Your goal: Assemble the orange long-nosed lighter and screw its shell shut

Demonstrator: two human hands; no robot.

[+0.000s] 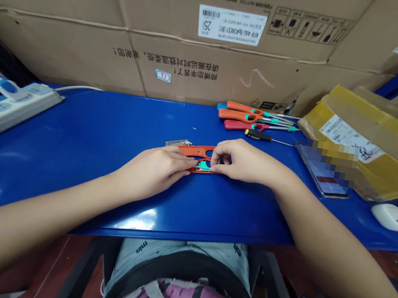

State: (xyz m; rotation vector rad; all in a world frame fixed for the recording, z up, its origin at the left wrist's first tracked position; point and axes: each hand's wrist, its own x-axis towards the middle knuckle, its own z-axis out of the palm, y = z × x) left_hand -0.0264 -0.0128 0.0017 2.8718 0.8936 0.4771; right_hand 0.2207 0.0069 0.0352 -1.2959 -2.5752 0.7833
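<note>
While left hand [155, 169] and right hand [240, 160] pinch orange casing [194, 151], green piece [203, 166] between them shows only partly.

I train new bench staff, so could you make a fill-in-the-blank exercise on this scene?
The tabletop is ____.
The slim screwdriver has a black and ____ handle.
The power strip lies on the person's ____ side.
The hand nearer the phone is the person's ____ one.

Missing words: blue; yellow; left; right.
</note>
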